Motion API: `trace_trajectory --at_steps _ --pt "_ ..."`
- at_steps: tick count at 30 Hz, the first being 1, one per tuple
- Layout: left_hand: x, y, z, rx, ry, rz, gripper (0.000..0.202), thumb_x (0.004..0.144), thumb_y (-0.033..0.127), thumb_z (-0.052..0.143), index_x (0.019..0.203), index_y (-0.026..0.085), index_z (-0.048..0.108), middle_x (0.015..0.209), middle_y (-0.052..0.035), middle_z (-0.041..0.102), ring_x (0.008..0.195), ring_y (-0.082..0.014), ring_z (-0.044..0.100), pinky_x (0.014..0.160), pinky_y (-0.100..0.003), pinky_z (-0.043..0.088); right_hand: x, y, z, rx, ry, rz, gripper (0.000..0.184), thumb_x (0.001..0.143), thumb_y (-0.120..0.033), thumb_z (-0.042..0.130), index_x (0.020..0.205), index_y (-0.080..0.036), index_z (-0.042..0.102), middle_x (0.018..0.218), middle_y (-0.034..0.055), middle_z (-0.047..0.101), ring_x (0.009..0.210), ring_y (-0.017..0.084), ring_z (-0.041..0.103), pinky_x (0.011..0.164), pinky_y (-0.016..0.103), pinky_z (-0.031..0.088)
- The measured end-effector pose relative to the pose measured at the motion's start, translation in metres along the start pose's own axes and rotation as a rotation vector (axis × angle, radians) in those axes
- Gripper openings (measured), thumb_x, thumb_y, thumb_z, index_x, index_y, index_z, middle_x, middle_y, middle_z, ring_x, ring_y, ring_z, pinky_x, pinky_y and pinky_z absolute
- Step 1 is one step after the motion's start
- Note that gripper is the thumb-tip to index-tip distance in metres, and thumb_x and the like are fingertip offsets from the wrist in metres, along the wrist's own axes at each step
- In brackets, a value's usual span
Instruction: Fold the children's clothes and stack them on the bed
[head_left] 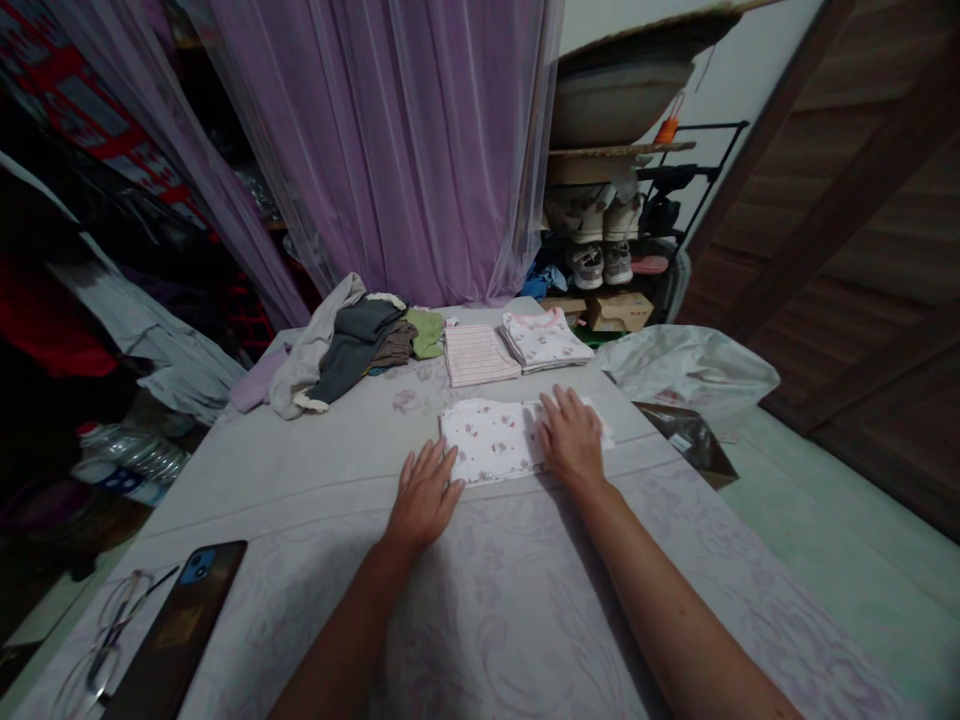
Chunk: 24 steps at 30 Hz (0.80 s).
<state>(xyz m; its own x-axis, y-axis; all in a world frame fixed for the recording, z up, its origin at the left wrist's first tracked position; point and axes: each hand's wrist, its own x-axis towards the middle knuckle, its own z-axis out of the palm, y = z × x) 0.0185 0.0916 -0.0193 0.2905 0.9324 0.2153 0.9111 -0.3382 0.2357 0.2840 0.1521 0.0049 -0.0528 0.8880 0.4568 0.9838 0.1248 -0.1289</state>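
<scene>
A white garment with a small print point(495, 440) lies folded into a flat strip on the cloth-covered table point(300, 480). My left hand point(424, 495) rests at its near left corner, fingers stretched out. Over its right end lies my right hand point(571, 435), fingers spread and flat, hiding part of that end. Just beyond the strip sit a folded pink-striped garment point(480, 355) and a folded white printed garment with pink trim point(547, 338), side by side.
A loose heap of clothes point(356, 340) lies at the far left of the table. Glasses point(105, 640) and a phone point(176, 630) are at the near left. A plastic bag point(690, 365) stands off the right edge; a purple curtain point(397, 150) hangs behind.
</scene>
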Motion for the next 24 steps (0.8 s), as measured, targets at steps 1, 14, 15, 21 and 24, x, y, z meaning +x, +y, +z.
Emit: trace_trajectory --at_steps 1,14,15,21,24 --pt "0.006 0.008 0.002 0.006 -0.003 0.039 0.053 0.099 0.043 0.031 0.148 0.022 0.038 0.156 -0.009 0.034 0.146 -0.0236 0.024 0.119 -0.049 0.018 -0.001 -0.007 0.003 0.018 -0.077 -0.071 0.047 0.096 -0.031 0.037 0.141 -0.019 0.046 0.152 0.0123 0.039 0.141 0.029 0.031 0.11 0.051 0.028" --pt "0.023 0.025 0.013 0.051 -0.134 0.027 0.052 0.097 0.047 0.037 0.147 0.03 0.039 0.156 -0.0052 0.035 0.146 -0.0264 0.025 0.117 -0.056 0.017 -0.002 -0.004 0.019 0.011 -0.358 -0.207 0.055 0.099 -0.043 0.03 0.145 -0.016 0.042 0.155 0.014 0.034 0.143 0.029 0.031 0.113 0.058 0.022" --pt "0.022 0.025 0.013 0.047 -0.126 0.026 0.052 0.097 0.047 0.037 0.147 0.03 0.039 0.156 -0.0055 0.035 0.146 -0.0264 0.025 0.118 -0.055 0.017 -0.003 0.0 0.02 0.006 -0.337 -0.193 0.055 0.099 -0.043 0.031 0.145 -0.016 0.043 0.154 0.0145 0.036 0.142 0.029 0.032 0.113 0.058 0.022" --pt "0.015 0.021 0.012 0.037 -0.129 0.017 0.055 0.096 0.046 0.04 0.147 0.026 0.038 0.157 -0.0077 0.032 0.147 -0.0264 0.023 0.118 -0.053 0.017 -0.01 0.021 0.02 -0.015 -0.233 -0.183 0.05 0.098 -0.039 0.036 0.141 -0.017 0.048 0.149 0.015 0.044 0.138 0.029 0.038 0.112 0.054 0.023" --pt "0.014 0.018 0.012 -0.05 -0.098 -0.069 0.06 0.094 0.047 0.043 0.147 0.018 0.038 0.158 -0.0124 0.029 0.147 -0.0279 0.023 0.119 -0.051 0.018 -0.01 0.024 0.018 -0.024 -0.233 -0.186 0.049 0.097 -0.038 0.038 0.139 -0.016 0.05 0.147 0.0154 0.046 0.137 0.03 0.039 0.112 0.054 0.024"
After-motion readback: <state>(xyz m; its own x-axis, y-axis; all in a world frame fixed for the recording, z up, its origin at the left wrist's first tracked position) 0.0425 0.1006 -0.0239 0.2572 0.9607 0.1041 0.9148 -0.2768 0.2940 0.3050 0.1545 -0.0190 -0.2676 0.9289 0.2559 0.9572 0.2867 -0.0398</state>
